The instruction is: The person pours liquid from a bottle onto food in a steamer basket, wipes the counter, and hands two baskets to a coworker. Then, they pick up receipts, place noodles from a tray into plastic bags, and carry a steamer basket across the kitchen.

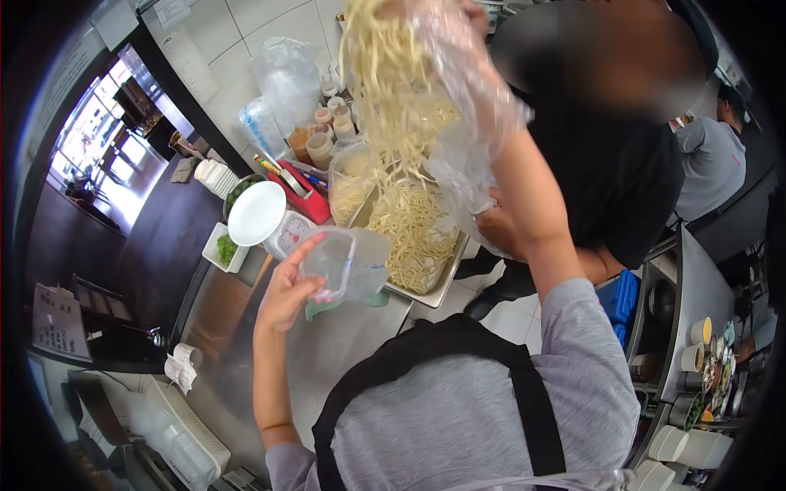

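My right hand (446, 45), in a clear plastic glove, is raised at the top and closed on a bunch of noodles (381, 69). Strands hang from it above a metal tray (435, 296), where more loose noodles (405, 233) lie. My left hand (288, 285) grips a clear plastic container (332, 260) by its side, just left of the tray. Beside that container is a kitchen scale (292, 233) with a dial and a white round pan (257, 213). A clear plastic bag (458, 176) hangs over the tray's right side, near a co-worker's hand (499, 222).
A co-worker in black (594, 155) stands close on the right, and another person in grey (712, 159) is farther back. Sauce bottles (321, 147), a red holder (299, 192) and a box of chopped greens (226, 250) stand around the scale. Steel counter (344, 344) lies in front.
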Demonstrator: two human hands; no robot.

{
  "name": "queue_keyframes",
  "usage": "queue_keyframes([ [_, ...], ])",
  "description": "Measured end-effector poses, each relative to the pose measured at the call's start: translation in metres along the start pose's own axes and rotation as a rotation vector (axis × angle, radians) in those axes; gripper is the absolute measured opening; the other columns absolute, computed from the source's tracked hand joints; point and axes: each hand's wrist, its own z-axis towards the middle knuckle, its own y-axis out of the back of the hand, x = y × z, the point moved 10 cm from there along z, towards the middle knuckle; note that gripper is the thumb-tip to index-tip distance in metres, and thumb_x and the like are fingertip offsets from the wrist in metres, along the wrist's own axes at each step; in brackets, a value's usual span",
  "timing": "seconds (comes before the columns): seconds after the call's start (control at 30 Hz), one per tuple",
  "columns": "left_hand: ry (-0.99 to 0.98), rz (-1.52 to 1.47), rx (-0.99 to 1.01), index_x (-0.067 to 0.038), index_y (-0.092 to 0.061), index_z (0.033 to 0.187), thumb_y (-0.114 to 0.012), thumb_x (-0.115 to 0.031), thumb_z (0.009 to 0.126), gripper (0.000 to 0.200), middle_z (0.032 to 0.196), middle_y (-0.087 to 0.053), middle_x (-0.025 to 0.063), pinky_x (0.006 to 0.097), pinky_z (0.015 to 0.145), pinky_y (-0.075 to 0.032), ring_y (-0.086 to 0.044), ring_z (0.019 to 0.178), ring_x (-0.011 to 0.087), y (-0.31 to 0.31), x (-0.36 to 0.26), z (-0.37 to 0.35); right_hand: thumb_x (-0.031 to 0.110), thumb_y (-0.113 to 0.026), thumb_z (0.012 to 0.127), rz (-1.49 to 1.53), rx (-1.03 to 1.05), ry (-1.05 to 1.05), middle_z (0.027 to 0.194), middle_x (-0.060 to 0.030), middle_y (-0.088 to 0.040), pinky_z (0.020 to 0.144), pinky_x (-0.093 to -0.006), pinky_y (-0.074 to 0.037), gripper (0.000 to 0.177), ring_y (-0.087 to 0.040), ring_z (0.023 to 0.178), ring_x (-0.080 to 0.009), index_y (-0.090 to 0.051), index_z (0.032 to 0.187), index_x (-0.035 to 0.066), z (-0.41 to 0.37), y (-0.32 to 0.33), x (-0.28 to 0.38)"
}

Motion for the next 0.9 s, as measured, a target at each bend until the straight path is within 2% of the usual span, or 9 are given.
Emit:
queue_keyframes([
  [0.13, 0.0, 0.042, 0.025, -0.001, -0.033, 0.135, -0.051, 0.006, 0.073, 0.065, 0.138, -0.035, 0.0074, 0.0235, 0.065, -0.053, -0.059, 0.076, 0.0067, -0.025, -0.009, 0.021, 0.012, -0.065, 0.077, -0.163, 0.073, 0.019, 0.114, -0.01, -0.056, 0.08, -0.0283, -0.047, 0.056, -0.056, 0.099, -0.016, -0.041, 0.126, -0.001, -0.001, -0.003, 0.006],
  [0.27, 0.062, 0.011, 0.126, -0.003, -0.031, 0.136, -0.051, 0.006, 0.075, 0.065, 0.141, -0.031, 0.0045, 0.0242, 0.067, -0.055, -0.059, 0.082, 0.007, -0.035, 0.005, 0.044, 0.014, -0.065, 0.077, -0.425, 0.275, -0.132, 0.115, -0.0103, -0.055, 0.08, -0.0288, -0.048, 0.057, -0.057, 0.098, -0.0164, -0.041, 0.126, -0.001, -0.062, -0.017, -0.031],
  [0.4, 0.121, -0.024, 0.232, -0.004, -0.028, 0.138, -0.051, 0.006, 0.078, 0.065, 0.144, -0.025, 0.0034, 0.0239, 0.068, -0.056, -0.059, 0.085, 0.0071, -0.045, 0.008, 0.06, 0.015, -0.066, 0.077, -0.494, 0.403, -0.268, 0.115, -0.0107, -0.055, 0.079, -0.0294, -0.048, 0.057, -0.057, 0.098, -0.0168, -0.041, 0.125, -0.001, -0.125, -0.025, -0.059],
  [0.6, 0.144, 0.018, 0.296, -0.002, -0.025, 0.138, -0.051, 0.006, 0.079, 0.066, 0.144, -0.026, 0.0047, 0.024, 0.068, -0.056, -0.06, 0.085, 0.0078, -0.055, -0.002, 0.071, 0.017, -0.066, 0.077, -0.491, 0.41, -0.322, 0.115, -0.0112, -0.055, 0.079, -0.0301, -0.048, 0.057, -0.057, 0.098, -0.0174, -0.042, 0.125, -0.002, -0.158, -0.022, -0.063],
  [0.7, 0.19, 0.036, 0.3, -0.002, -0.024, 0.139, -0.05, 0.005, 0.08, 0.065, 0.144, -0.027, 0.0045, 0.0251, 0.068, -0.056, -0.059, 0.08, 0.0075, -0.056, 0.01, 0.08, 0.018, -0.067, 0.077, -0.49, 0.405, -0.318, 0.115, -0.0115, -0.055, 0.079, -0.0305, -0.049, 0.058, -0.057, 0.098, -0.0177, -0.042, 0.125, -0.002, -0.162, -0.02, -0.06],
  [0.9, 0.256, 0.0, 0.185, -0.002, -0.025, 0.138, -0.048, 0.003, 0.081, 0.062, 0.141, -0.031, 0.0024, 0.0315, 0.074, -0.055, -0.057, 0.069, 0.0078, -0.039, 0.039, 0.124, 0.019, -0.067, 0.077, -0.506, 0.415, -0.286, 0.116, -0.012, -0.055, 0.078, -0.0313, -0.049, 0.058, -0.058, 0.097, -0.0184, -0.042, 0.124, -0.002, -0.157, -0.018, -0.05],
])
